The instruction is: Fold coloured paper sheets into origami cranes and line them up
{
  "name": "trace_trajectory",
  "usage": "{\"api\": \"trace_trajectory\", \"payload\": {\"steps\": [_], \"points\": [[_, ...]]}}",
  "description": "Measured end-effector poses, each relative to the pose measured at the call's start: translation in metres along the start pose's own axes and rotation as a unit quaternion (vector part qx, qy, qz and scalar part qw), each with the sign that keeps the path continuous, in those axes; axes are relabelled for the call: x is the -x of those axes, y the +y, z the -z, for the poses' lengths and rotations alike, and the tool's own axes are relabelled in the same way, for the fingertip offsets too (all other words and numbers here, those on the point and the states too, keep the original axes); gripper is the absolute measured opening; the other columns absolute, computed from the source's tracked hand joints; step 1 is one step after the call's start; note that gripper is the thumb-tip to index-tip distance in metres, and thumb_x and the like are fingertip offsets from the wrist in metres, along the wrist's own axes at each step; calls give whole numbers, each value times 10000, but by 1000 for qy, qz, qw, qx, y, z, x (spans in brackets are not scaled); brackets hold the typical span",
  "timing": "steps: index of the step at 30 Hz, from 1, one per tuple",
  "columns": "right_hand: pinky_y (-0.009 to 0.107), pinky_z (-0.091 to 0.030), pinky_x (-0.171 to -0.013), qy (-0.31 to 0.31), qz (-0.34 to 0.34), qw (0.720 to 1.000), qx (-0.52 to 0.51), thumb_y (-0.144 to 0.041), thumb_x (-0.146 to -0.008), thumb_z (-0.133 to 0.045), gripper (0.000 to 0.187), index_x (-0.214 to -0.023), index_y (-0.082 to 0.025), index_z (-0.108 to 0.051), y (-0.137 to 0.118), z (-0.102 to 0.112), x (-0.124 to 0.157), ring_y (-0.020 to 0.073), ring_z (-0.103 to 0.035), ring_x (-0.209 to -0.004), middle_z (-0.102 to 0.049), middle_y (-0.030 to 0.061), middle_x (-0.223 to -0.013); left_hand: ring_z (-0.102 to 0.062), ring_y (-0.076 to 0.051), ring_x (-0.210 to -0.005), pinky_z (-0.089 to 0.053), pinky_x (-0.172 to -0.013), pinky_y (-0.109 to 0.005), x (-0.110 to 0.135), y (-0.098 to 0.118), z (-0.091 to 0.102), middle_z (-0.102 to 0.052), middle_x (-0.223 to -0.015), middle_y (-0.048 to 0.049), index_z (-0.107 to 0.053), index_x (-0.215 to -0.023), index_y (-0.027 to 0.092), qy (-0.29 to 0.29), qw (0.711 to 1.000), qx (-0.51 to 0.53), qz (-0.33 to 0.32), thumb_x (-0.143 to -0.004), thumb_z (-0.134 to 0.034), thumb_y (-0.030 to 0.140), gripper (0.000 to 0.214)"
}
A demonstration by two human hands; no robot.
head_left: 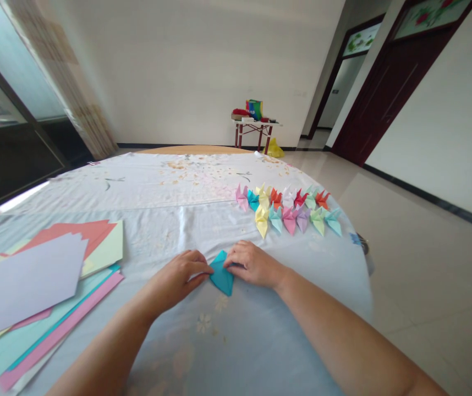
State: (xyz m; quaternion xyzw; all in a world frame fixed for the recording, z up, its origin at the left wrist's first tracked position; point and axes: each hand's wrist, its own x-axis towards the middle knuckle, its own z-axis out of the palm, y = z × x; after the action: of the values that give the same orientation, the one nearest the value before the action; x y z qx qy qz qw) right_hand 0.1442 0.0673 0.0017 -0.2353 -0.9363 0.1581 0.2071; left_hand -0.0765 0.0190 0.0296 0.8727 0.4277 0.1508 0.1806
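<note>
A small folded piece of blue paper [221, 276] lies on the cloth in front of me, its points facing away and toward me. My left hand [184, 272] pinches its left corner between thumb and fingers. On the opposite side, my right hand [252, 264] has its thumb and fingertips closed on the right edge. Beyond my right hand stand two rows of folded paper cranes [289, 219] in pink, yellow, red, white, green, purple and blue.
Loose sheets of coloured paper [25, 286] are stacked at the left. A flowered tablecloth [170, 187] covers the round table. Farther off, a small side table [256, 123] with things on it stands by the wall, a yellow bag [275, 148] beside it.
</note>
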Motion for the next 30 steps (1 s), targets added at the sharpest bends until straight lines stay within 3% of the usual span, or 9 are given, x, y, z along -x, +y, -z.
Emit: {"api": "trace_trajectory", "payload": {"steps": [7, 11, 18, 24, 30], "points": [[300, -331, -827, -7, 2, 1000, -2, -234, -801, -533, 145, -906, -203, -628, -8, 6, 2, 155, -531, -886, -624, 26, -909, -528, -155, -884, -409, -807, -282, -2, 12, -1, -569, -964, -54, -621, -915, 227, 28, 1000, 2, -6, -879, -373, 255, 252], [328, -315, -845, -27, -16, 999, -5, -348, -755, -596, 181, -875, -222, -646, -11, 8, 3, 175, -509, -921, -597, 29, -949, -536, -154, -820, -407, -786, -285, -6, 13, -10, -598, -854, -44, -616, -886, 211, 21, 1000, 9, 2, -883, -364, 276, 260], [339, -316, -851, -37, -39, 998, -22, -276, -755, -584, 137, -867, -229, -649, -11, 7, 3, 180, -487, -933, -574, 27, -954, -530, -156, -828, -402, -785, -285, -12, 10, -25, -585, -835, -31, -614, -926, 219, 53, 997, 33, 48, -885, -360, 295, 269], [332, -327, -844, -14, -58, 998, -29, -361, -741, -608, 172, -820, -211, -637, -10, 2, 2, 186, -479, -933, -556, 32, -931, -542, -160, -843, -412, -780, -282, -14, 14, -29, -590, -848, -32, -603, -1013, 236, 67, 995, 30, 60, -880, -364, 290, 279], [320, -333, -821, -14, -64, 997, -31, -363, -713, -633, 232, -882, -208, -599, -5, -1, 1, 183, -475, -922, -553, 29, -927, -550, -184, -865, -422, -794, -320, -10, 20, -24, -565, -920, -52, -557, -1031, 221, 115, 987, -72, 82, -871, -369, 341, 274]]}}
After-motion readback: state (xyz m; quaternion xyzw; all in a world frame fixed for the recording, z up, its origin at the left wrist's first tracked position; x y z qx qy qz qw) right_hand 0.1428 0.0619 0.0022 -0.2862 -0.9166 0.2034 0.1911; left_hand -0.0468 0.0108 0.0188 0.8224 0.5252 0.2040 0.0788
